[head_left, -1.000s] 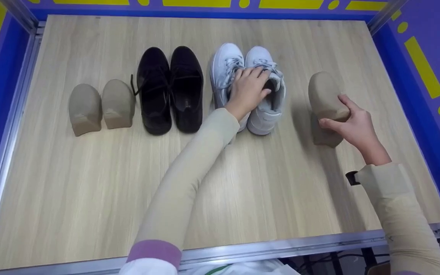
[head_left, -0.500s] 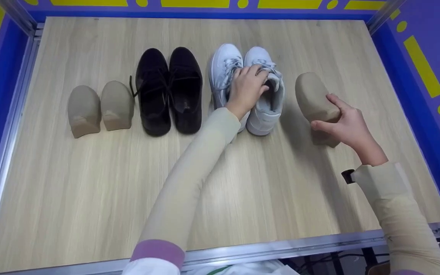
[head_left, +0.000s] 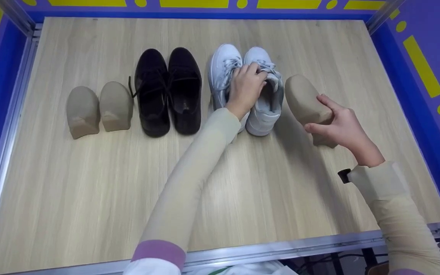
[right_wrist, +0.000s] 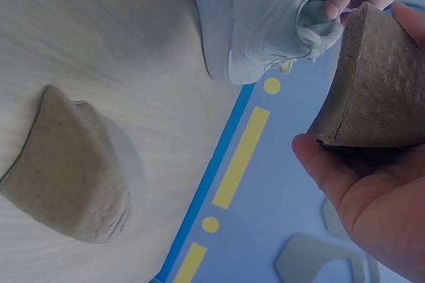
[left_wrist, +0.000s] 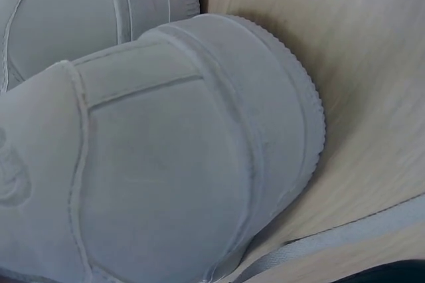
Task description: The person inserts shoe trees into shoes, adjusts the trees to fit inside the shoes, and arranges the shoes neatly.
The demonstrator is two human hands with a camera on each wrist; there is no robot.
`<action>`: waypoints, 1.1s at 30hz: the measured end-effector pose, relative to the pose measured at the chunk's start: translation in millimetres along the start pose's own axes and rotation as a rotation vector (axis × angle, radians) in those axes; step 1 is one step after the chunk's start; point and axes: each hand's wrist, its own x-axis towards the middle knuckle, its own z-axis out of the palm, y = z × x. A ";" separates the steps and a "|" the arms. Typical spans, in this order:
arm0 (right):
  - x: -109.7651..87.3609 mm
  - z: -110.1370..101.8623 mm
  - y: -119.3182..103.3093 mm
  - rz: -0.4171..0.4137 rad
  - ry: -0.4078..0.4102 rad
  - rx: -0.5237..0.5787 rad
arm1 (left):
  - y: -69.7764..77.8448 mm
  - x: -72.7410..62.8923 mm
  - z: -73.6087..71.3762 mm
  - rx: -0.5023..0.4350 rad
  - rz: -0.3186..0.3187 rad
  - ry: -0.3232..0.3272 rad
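Note:
My left hand [head_left: 245,91] reaches across the left white sneaker [head_left: 222,63] and grips the right white sneaker [head_left: 264,123] at its tongue. In the right wrist view the thumb is at that sneaker's opening, the other fingers partly hidden. My right hand [head_left: 346,128] holds a beige shoe form [head_left: 303,97] between thumb and fingers, raised over the table just right of the sneaker, its rounded toe pointing away and leaning left. Partly hidden below it, a second beige shoe form [right_wrist: 73,170] lies on the table. The left wrist view shows the sneaker heels [left_wrist: 166,177].
Left of the sneakers stands a pair of black lace-up shoes [head_left: 185,91], one lace sticking out to the left. Two more beige shoe forms [head_left: 82,109] sit at the far left. Blue panels [head_left: 426,114] border the wood-grain table [head_left: 101,198] at its back and sides.
My right hand has carried the beige shoe form left toward the right white sneaker, tilting its toe leftward. My left hand stays at the tongue, its thumb now tucked in.

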 end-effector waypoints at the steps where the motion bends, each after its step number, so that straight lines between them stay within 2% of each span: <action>1: -0.2 0.1 -1.1 -0.009 0.001 -0.001 | 0.0 0.1 0.3 0.005 0.000 0.008; 5: -0.2 0.8 -3.9 -0.037 -0.001 -0.011 | 0.0 0.7 0.4 0.019 0.003 0.011; 9: 0.0 1.9 -5.5 -0.029 -0.024 -0.013 | -0.3 1.3 0.7 0.011 0.010 0.007; 13: 0.8 2.9 -6.7 -0.033 -0.034 -0.013 | -0.3 1.4 2.5 -0.016 0.046 0.056; 15: 1.2 3.6 -7.3 -0.041 -0.035 -0.017 | -0.1 1.4 3.1 -0.024 0.072 0.060; 22: 0.5 5.5 -7.3 -0.066 -0.025 -0.034 | -0.2 3.5 5.0 0.015 0.132 -0.063; 28: -0.1 5.2 -6.6 -0.062 -0.031 -0.036 | -1.5 4.5 5.6 -0.005 0.179 -0.087; 33: -0.5 5.4 -9.3 -0.054 -0.040 -0.038 | -2.5 7.2 1.9 -0.048 0.182 -0.125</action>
